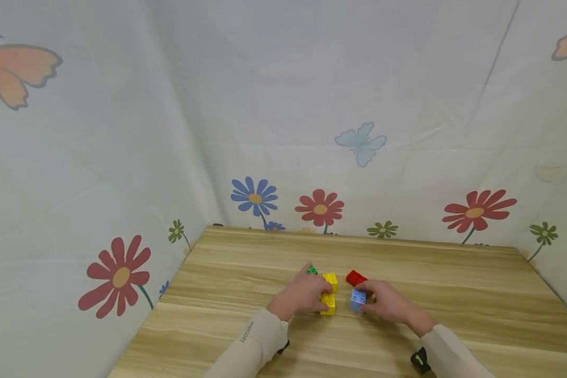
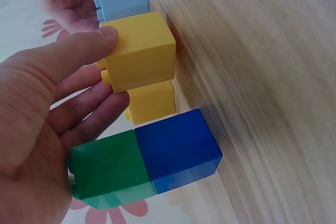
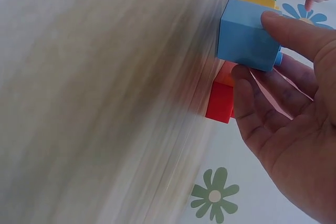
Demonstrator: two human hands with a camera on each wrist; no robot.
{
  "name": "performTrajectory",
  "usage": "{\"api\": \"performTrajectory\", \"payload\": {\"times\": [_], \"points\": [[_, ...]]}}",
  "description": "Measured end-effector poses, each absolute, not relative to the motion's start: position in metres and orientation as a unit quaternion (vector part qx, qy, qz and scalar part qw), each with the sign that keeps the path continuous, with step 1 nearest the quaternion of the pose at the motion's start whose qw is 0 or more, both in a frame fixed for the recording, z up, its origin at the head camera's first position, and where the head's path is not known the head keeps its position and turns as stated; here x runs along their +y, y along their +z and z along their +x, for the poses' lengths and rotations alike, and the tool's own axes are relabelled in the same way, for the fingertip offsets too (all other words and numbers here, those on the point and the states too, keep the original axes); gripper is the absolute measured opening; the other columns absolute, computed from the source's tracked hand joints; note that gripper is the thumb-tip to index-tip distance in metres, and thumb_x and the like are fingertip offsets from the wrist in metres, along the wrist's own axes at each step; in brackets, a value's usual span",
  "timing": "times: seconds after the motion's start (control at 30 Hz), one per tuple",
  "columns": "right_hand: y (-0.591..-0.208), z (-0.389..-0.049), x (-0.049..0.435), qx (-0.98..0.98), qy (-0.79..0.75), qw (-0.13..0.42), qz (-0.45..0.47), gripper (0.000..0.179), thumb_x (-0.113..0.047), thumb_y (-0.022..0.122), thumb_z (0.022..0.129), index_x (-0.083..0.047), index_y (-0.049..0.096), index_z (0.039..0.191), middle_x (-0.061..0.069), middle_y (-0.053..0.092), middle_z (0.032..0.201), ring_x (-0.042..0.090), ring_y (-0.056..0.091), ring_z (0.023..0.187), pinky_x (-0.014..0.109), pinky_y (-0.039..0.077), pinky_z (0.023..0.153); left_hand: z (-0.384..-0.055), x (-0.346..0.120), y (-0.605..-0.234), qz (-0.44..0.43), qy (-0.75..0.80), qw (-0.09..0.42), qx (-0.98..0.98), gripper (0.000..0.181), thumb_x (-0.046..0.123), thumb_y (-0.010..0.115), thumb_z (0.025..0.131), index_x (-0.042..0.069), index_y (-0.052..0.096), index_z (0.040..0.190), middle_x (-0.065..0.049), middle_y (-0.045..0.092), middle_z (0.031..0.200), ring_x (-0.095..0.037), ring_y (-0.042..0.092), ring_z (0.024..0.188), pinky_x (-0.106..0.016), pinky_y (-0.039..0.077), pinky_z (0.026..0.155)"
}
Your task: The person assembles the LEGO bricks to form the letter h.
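Note:
My left hand [image 1: 304, 293] pinches a yellow toy building block [image 2: 139, 51] between thumb and fingers, close over the wooden table. Just beyond it stands a second yellow block [image 1: 330, 280]. Beside the left palm, a green block [image 2: 111, 169] sits on a dark blue block [image 2: 181, 150]; in the head view the hand covers most of this stack. To the right, my right hand [image 1: 389, 303] pinches a light blue block [image 3: 247, 35] by its sides, studs up. Behind that block lies a red block [image 1: 356, 278], partly hidden by the right fingers.
The wood-grain table [image 1: 245, 257] ends at a hanging printed cloth [image 1: 416, 173] at the back and left. Dark wrist-strap parts [image 1: 420, 361] show below the right sleeve.

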State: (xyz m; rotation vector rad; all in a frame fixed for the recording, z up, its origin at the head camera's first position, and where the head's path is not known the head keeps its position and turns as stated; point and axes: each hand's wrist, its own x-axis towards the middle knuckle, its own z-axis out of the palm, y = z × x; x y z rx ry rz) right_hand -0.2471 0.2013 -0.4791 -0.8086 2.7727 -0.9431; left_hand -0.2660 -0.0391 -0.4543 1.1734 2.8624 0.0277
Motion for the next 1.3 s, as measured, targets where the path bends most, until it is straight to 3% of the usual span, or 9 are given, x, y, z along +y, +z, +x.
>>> {"api": "performTrajectory", "payload": {"times": [0.17,0.5,0.8,1.3], "points": [[-0.48,-0.244,0.204,0.911,-0.317,0.06,-0.255,0.041,-0.011,0.075,0.08,0.003,0.061,0.116,0.003,0.062,0.103,0.018,0.056,0.091,0.041,0.05,0.079,-0.263,-0.037,-0.455,0.393,0.01,0.01,0.919,0.03,0.038,0.074,0.081,0.024,0.069,0.106,0.015,0.065,0.099,-0.007,0.057,0.1,-0.048,0.02,0.11],[-0.487,-0.243,0.212,0.915,-0.309,0.067,-0.252,0.038,-0.016,0.076,0.08,-0.001,0.062,0.112,0.0,0.063,0.1,0.015,0.057,0.087,0.033,0.049,0.075,-0.261,-0.033,-0.457,0.402,-0.005,0.006,0.916,0.036,0.039,0.071,0.083,0.024,0.065,0.114,0.013,0.062,0.114,-0.009,0.05,0.117,-0.04,0.024,0.11],[-0.486,-0.239,0.22,0.911,-0.318,0.078,-0.251,0.031,-0.016,0.073,0.083,-0.005,0.061,0.109,-0.001,0.061,0.099,0.016,0.057,0.088,0.036,0.05,0.075,-0.256,-0.025,-0.456,0.393,0.044,0.034,0.918,0.037,0.039,0.067,0.086,0.022,0.062,0.118,0.01,0.057,0.114,-0.009,0.051,0.095,-0.023,0.042,0.09],[-0.491,-0.232,0.245,0.905,-0.34,0.079,-0.244,0.031,-0.013,0.071,0.084,-0.003,0.057,0.111,0.001,0.06,0.101,0.021,0.057,0.093,0.039,0.05,0.076,-0.251,-0.005,-0.468,0.335,0.177,0.076,0.922,0.037,0.031,0.062,0.085,0.022,0.055,0.12,0.01,0.047,0.112,-0.005,0.047,0.084,-0.018,0.044,0.076]]}}
